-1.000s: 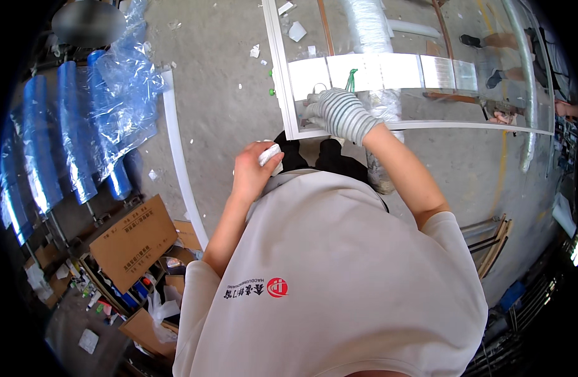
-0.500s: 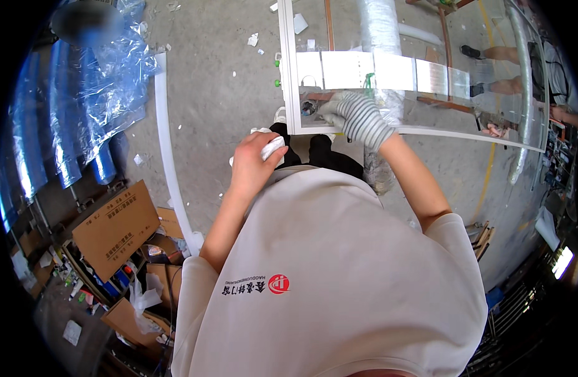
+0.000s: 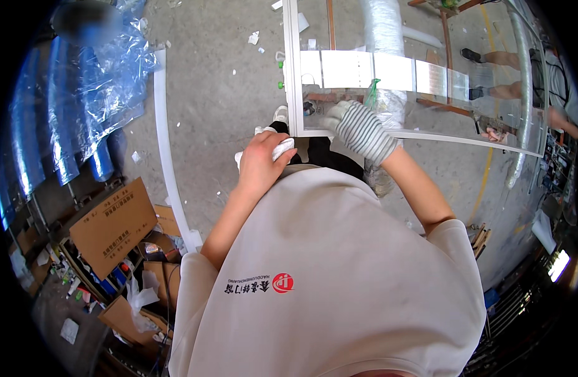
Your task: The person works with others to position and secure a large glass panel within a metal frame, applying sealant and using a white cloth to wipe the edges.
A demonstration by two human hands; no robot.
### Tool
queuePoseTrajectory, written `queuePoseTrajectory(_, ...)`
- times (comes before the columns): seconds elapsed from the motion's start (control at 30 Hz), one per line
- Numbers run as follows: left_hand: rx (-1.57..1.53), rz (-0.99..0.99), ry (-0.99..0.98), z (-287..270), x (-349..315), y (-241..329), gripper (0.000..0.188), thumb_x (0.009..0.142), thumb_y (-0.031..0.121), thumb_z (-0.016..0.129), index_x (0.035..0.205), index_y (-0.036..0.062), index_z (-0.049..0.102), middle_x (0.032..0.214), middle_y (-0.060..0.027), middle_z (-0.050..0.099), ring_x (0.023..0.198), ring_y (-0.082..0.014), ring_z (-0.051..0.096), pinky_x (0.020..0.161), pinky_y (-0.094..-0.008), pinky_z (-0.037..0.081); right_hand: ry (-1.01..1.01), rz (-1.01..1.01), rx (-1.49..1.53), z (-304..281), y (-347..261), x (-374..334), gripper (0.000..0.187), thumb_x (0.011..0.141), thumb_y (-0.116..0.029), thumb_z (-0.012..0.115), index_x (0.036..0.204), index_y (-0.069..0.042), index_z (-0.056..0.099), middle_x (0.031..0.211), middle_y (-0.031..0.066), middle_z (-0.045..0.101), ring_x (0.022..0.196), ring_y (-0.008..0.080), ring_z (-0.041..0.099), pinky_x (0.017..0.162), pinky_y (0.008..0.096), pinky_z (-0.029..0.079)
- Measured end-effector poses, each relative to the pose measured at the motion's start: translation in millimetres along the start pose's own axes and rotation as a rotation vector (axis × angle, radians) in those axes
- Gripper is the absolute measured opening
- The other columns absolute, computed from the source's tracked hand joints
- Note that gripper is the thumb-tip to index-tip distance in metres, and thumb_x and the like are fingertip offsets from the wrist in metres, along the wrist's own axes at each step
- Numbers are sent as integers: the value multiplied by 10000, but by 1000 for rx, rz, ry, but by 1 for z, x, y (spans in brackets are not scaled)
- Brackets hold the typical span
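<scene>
Two hands work at one frame corner. Left hand (image 3: pixel 259 164), bare, is clenched around a crumpled white rag (image 3: pixel 277 149) just beside the white window frame (image 3: pixel 293 75). Right hand (image 3: pixel 346 120), in a striped knit glove, presses on the frame's lower rail; its grip cannot be determined. Risk: the smooth glass pane (image 3: pixel 427 94) could slide on the concrete floor (image 3: pixel 220 94) under uneven pressure.

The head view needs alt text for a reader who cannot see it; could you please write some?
Seen from above, a person's bare left hand grips a white cloth beside the corner of a white-framed glass panel, where the striped-gloved right hand rests. Blue plastic-wrapped rolls and cardboard boxes sit left on the concrete floor.
</scene>
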State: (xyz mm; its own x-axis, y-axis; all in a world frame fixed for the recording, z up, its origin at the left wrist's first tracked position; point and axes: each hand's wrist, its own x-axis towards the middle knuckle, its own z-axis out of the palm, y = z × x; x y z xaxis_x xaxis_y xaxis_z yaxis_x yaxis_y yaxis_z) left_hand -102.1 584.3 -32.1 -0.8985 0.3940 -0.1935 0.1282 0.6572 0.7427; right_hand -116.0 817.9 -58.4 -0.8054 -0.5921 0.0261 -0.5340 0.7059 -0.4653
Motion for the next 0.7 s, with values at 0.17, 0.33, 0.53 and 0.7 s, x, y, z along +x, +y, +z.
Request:
queuePoseTrajectory(0.17,21,3,-14,1,5,-5,244,706,154,689,898,19,625,852,-114,596,803,-297,568,687,-365,463,-33,-175,-24,5,-6,13,168,751,-91,498,884,-61,596,834,58,571,804,222,563,778,333,461)
queuePoseTrajectory(0.33,13,0,3,1,6,-5,269,709,147,681,942,30,616,857,-114,595,800,-300,566,689,-368,462,149,-10,378,3,5,0,275,687,-81,593,962,-79,597,915,64,574,874,234,557,772,343,456)
queuePoseTrajectory(0.53,101,31,-112,1,12,13,450,701,125,679,1130,87,548,857,-105,560,765,-298,557,662,-370,461,9,225,164,-3,2,-2,307,732,-210,639,1008,-80,608,949,105,567,896,276,548,784,362,453)
queuePoseTrajectory(0.7,266,90,-219,11,23,19,481,690,138,680,1144,113,522,865,-98,546,759,-294,570,629,-381,474,-223,255,-164,-7,4,5,199,732,-227,610,862,-77,621,893,100,574,875,260,552,762,380,456)
